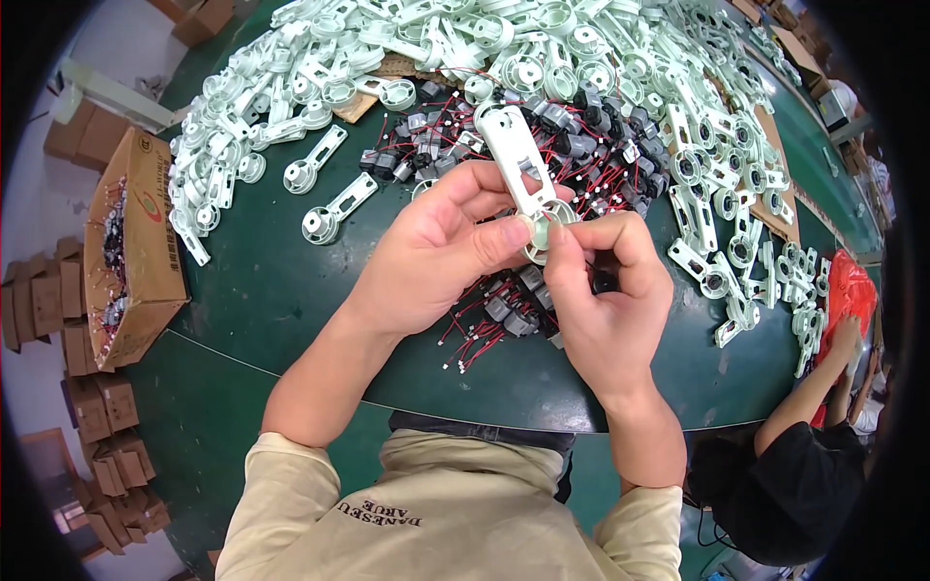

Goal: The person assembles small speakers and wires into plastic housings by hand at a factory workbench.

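Observation:
Above the near part of the dark green table, my left hand is closed on a pale green plastic housing with a long flat handle and a round ring end. The handle points up and away from me, and the ring sits between both thumbs. My right hand pinches the ring's edge with thumb and forefinger. Whether a smaller part is also in that pinch is hidden by the fingers. Just beyond and beneath my hands lies a heap of small grey motors with red wires and white connectors.
A big pile of similar housings covers the far side; two single ones lie left. Housings with dark round parts spread at right. A cardboard box of wired motors stands at the left edge. A person in black works beside a red bag.

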Demonstrator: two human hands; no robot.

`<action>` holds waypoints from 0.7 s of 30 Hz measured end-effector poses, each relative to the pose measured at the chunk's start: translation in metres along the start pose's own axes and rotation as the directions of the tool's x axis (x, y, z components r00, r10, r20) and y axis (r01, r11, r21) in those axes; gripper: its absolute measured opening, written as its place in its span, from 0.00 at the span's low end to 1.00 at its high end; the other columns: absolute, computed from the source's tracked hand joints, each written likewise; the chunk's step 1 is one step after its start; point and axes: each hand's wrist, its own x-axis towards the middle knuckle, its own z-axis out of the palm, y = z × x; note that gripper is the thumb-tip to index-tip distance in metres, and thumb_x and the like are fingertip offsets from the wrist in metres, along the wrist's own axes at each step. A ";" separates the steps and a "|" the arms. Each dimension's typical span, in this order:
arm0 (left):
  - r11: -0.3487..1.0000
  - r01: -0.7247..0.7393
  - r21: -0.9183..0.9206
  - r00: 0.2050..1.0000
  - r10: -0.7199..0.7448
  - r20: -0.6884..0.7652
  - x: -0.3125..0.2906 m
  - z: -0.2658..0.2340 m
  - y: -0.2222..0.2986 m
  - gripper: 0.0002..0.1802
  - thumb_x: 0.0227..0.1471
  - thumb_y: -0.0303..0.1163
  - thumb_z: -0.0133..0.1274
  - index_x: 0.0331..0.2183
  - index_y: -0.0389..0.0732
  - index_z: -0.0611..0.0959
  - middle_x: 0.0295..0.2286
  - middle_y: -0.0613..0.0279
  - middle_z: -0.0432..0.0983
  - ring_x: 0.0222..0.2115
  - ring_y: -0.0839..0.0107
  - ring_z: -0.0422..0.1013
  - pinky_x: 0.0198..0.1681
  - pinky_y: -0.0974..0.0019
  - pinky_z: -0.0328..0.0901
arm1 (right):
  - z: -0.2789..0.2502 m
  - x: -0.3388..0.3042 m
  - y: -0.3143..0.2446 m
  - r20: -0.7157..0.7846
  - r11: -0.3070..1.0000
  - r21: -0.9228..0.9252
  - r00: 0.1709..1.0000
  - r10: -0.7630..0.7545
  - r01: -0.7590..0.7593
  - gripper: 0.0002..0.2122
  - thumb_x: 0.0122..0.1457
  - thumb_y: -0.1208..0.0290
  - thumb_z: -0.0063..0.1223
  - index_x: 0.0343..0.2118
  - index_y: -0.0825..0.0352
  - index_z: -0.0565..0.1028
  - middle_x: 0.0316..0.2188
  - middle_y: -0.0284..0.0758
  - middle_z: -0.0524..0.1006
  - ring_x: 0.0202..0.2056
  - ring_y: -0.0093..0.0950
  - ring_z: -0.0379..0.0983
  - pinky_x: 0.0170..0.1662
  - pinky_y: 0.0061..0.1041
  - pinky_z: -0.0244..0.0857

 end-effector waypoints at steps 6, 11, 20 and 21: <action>1.000 0.001 0.000 1.000 -0.001 0.002 -0.001 0.002 0.000 0.20 0.59 0.25 0.45 0.53 0.38 0.65 0.53 0.42 0.64 0.51 0.57 0.68 0.53 0.55 0.66 | 0.001 0.000 0.002 -0.036 0.997 0.072 0.999 -0.004 0.006 0.05 0.51 0.81 0.60 0.25 0.70 0.73 0.19 0.27 0.71 0.19 0.11 0.62 0.20 0.13 0.57; 1.000 0.009 0.020 1.000 -0.009 -0.013 0.000 0.003 -0.005 0.21 0.59 0.25 0.45 0.53 0.38 0.64 0.52 0.42 0.65 0.50 0.56 0.68 0.52 0.56 0.67 | 0.000 0.001 0.003 -0.001 0.998 -0.004 0.998 -0.068 0.068 0.05 0.51 0.81 0.60 0.26 0.69 0.73 0.20 0.28 0.70 0.19 0.12 0.63 0.20 0.14 0.57; 0.995 -0.084 0.059 0.987 0.091 -0.132 0.001 -0.001 -0.004 0.20 0.58 0.24 0.46 0.52 0.38 0.64 0.50 0.42 0.67 0.49 0.58 0.69 0.50 0.58 0.69 | -0.007 0.010 0.001 0.165 0.995 0.067 0.984 0.062 -0.074 0.10 0.49 0.81 0.60 0.36 0.69 0.74 0.29 0.33 0.74 0.25 0.20 0.70 0.29 0.18 0.64; 0.995 -0.090 0.045 0.984 0.096 -0.149 0.002 -0.003 -0.001 0.20 0.58 0.24 0.45 0.52 0.38 0.64 0.50 0.41 0.67 0.48 0.58 0.70 0.50 0.58 0.69 | -0.010 0.010 0.002 0.165 0.995 0.066 0.984 0.062 -0.073 0.10 0.49 0.81 0.60 0.36 0.69 0.74 0.29 0.33 0.74 0.25 0.20 0.70 0.29 0.18 0.64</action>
